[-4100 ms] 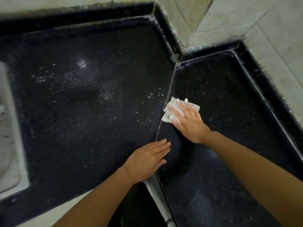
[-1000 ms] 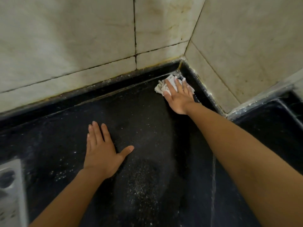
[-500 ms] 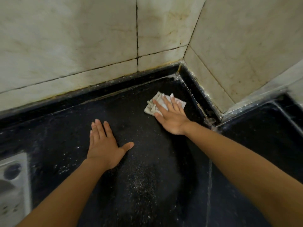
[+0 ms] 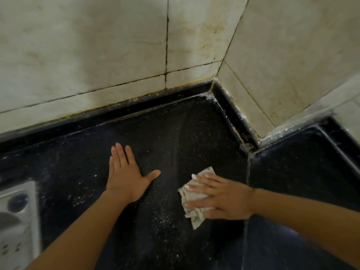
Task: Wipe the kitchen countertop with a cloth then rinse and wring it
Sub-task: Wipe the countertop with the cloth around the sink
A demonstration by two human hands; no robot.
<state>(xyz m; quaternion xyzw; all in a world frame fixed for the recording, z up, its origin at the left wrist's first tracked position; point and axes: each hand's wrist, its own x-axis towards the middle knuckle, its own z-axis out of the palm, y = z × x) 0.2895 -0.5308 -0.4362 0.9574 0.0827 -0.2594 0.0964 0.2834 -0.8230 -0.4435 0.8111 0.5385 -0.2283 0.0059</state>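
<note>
Black counter (image 4: 155,129): speckled white in the middle.
Your left hand (image 4: 124,176): flat on counter, fingers spread.
Your right hand (image 4: 224,199): straight fingers press pale cloth (image 4: 195,216) down.

I can read no text, label, brand, number or sign anywhere in my view. The wall tiles (image 4: 97,55) show only stains and grout lines, the black countertop (image 4: 155,133) only pale specks, and the cloth (image 4: 191,196) and the sink (image 4: 29,221) at the left edge carry no print that I can make out.
</note>
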